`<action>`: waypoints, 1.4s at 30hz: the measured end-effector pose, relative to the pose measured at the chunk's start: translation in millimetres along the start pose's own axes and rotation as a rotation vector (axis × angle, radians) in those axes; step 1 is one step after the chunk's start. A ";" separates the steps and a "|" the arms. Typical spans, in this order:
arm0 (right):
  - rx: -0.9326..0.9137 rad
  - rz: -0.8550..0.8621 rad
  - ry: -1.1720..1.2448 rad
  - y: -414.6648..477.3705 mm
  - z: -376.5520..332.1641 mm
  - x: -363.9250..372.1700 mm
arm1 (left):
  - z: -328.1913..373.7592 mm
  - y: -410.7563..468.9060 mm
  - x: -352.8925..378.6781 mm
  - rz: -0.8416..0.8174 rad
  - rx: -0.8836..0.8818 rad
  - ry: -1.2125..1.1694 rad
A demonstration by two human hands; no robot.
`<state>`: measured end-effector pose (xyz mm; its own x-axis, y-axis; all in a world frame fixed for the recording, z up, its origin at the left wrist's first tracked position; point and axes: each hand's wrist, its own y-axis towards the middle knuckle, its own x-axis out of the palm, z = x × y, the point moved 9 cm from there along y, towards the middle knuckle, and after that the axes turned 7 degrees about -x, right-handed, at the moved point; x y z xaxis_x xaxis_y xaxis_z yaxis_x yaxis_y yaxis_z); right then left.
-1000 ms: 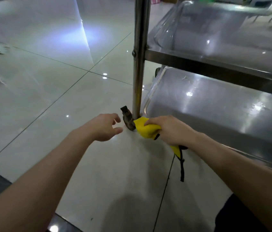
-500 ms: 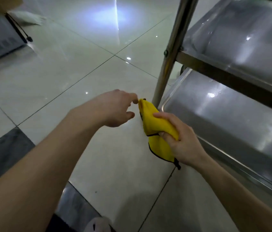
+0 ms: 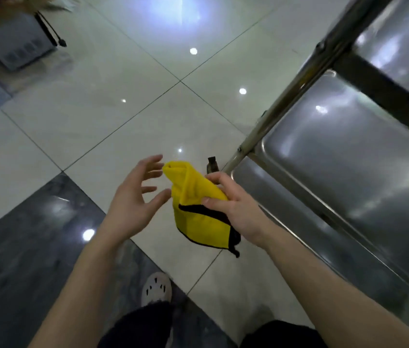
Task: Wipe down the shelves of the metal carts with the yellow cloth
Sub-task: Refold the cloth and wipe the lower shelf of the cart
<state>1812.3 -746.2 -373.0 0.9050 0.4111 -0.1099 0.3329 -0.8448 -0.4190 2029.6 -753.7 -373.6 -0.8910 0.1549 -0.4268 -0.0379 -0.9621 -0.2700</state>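
My right hand [image 3: 233, 207] grips a bunched yellow cloth [image 3: 195, 209] with a black hem, held in the air above the floor. Just left of the cloth, my left hand [image 3: 135, 199] is open with fingers spread, its fingertips close to the cloth's top fold but not gripping it. The metal cart [image 3: 349, 151] stands on the right, with its shiny lower shelf [image 3: 336, 172] beside my right hand and the edge of an upper shelf [image 3: 399, 41] above. The cart's upright post [image 3: 293, 89] slants down to a castor [image 3: 212, 165] partly hidden behind the cloth.
Glossy pale floor tiles [image 3: 123, 109] spread to the left, with a dark tile band [image 3: 22, 259] near my feet. My white shoe [image 3: 157, 288] and dark trouser legs show at the bottom. A grey box-like object [image 3: 15, 43] lies at the top left.
My hands and the cloth have come away from the castor and cart corner. My left hand opened from a pinch at the cloth's tip. The view tilted down, showing my shoe.
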 end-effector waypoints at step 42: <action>-0.012 0.601 -0.663 220.4 -499.6 -311.7 | 521.8 483.1 -209.3 -0.375 0.247 0.467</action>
<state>1736.1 -1231.7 19.2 0.5892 0.0085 -0.8079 -0.1421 -0.9833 -0.1139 1961.7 -1368.0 35.7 -0.5083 0.5180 -0.6880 -0.4605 -0.8386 -0.2911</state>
